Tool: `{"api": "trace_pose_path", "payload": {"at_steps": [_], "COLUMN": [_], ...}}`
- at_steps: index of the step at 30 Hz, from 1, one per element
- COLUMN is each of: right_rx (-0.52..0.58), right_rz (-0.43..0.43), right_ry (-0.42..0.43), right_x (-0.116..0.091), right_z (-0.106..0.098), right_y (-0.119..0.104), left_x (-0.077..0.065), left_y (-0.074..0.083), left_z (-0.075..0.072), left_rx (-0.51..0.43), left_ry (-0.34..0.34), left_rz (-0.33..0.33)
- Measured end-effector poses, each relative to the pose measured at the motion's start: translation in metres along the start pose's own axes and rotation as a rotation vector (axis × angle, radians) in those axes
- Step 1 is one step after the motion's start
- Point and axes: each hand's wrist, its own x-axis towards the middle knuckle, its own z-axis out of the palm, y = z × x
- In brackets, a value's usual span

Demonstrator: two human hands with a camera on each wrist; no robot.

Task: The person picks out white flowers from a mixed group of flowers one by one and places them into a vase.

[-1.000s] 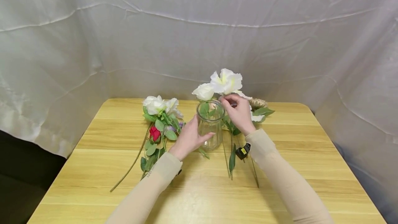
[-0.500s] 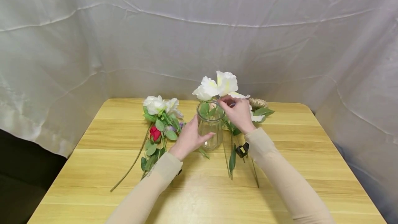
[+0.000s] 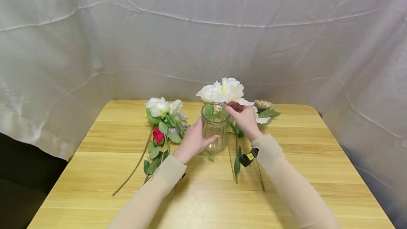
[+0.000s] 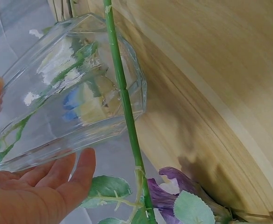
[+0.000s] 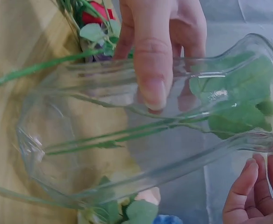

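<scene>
A clear ribbed glass vase stands on the table, tilted in the wrist views only by camera angle. My left hand grips its side, thumb in front and fingers behind. Green stems and leaves show inside the glass. Over the rim are a white rose-like bloom and a larger ruffled white flower with yellow streaks. My right hand is at the right of the rim, just below the ruffled flower. Its fingertips lie loosely bent beside the rim, with no stem showing between them.
Left of the vase lie white flowers, a red rose, a purple flower and leafy stems. To the right are a beige flower, green leaves and several bare stems on the wooden table. Grey fabric hangs behind.
The ruffled white flower has come down and left, closer to the rose-like bloom. My right hand has dropped slightly, its fingers loosening from a pinch near the rim. The left hand stays still.
</scene>
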Motion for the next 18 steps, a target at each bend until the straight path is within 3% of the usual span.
{"api": "trace_pose_path", "payload": {"at_steps": [11,18], "right_rx": [0.188,0.247], "right_rz": [-0.045,-0.022], "right_ry": [-0.082,-0.165], "right_x": [-0.020,-0.036], "right_z": [-0.008,-0.016], "right_y": [0.012,0.023], "left_x": [0.000,-0.001], "left_y": [0.001,0.003], "left_z": [0.001,-0.002], "left_rx": [0.006,0.021], "left_ry": [0.030,0.045], "left_rz": [0.043,0.059]}}
